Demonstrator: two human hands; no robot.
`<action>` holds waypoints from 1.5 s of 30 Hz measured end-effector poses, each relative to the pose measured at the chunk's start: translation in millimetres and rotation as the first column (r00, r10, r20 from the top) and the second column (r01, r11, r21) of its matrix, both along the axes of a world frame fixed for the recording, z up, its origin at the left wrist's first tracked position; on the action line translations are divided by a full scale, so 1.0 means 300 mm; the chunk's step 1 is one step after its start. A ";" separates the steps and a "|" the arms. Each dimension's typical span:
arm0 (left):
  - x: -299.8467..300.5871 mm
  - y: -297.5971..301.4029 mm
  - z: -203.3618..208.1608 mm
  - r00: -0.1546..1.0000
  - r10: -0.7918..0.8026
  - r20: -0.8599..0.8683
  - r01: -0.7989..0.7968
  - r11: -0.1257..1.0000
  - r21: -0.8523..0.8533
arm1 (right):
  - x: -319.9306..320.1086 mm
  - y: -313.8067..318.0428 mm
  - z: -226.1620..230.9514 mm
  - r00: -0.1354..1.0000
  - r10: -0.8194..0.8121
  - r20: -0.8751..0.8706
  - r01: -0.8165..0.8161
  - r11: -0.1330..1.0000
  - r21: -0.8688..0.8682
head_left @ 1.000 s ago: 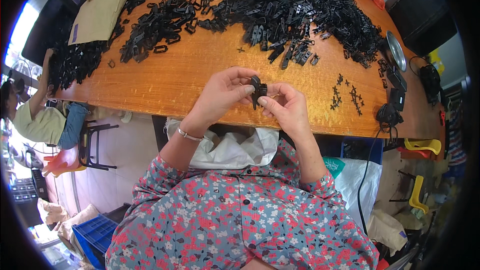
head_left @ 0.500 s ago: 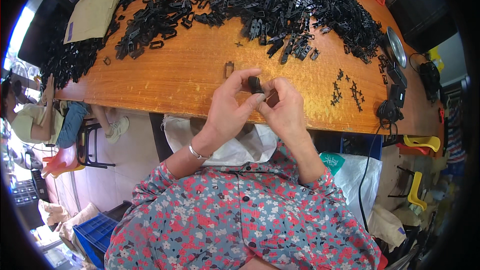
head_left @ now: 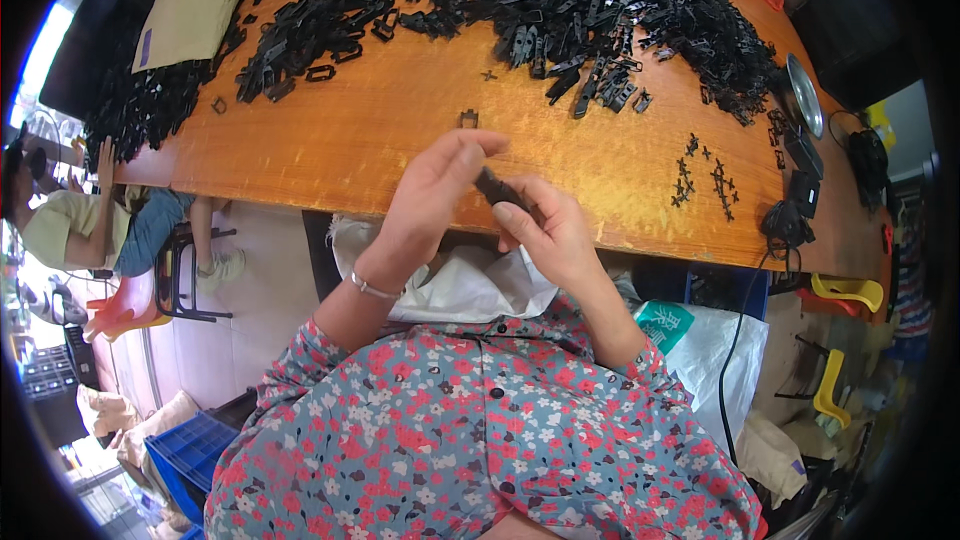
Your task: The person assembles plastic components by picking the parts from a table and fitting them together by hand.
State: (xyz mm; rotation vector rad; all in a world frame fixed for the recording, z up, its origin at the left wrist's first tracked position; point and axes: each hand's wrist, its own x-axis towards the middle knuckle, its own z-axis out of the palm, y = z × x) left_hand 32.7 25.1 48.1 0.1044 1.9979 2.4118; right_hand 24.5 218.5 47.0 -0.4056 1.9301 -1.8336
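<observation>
My right hand (head_left: 552,225) grips a slim black plastic part (head_left: 498,190) between thumb and fingers, above the table's near edge. The part slants, its upper end pointing toward my other hand. My left hand (head_left: 432,188), with a silver bangle at the wrist, is just left of that end. Its fingers stretch out to the right and look slightly blurred; no part shows in them. Beyond my left fingertips a small black frame-shaped piece (head_left: 468,119) lies on the wooden table (head_left: 370,140).
Heaps of black plastic parts (head_left: 560,10) cover the table's far side. Small cross-shaped pieces (head_left: 722,190) lie in rows at the right, near a black cable device (head_left: 785,225). A white sack (head_left: 450,295) hangs at my lap. Another person (head_left: 75,225) sits at the left.
My left hand has shifted left and down, away from the black part both hands were on. The part now tilts in my right hand, which has lowered slightly.
</observation>
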 end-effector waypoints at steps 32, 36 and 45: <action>0.170 -0.069 -0.108 0.979 0.194 0.067 -0.148 0.895 -0.420 | 0.172 -0.067 -0.147 0.845 0.259 -0.467 0.018 0.860 0.509; 0.119 -0.127 -0.091 0.942 0.241 -0.232 -0.334 0.709 -0.621 | 0.145 0.009 -0.076 0.879 0.243 -0.410 0.017 0.844 0.536; -0.161 -0.086 -0.088 0.945 0.102 -0.309 -0.318 0.495 -0.809 | -0.453 0.426 -0.092 0.488 -0.231 -0.842 0.823 0.445 0.354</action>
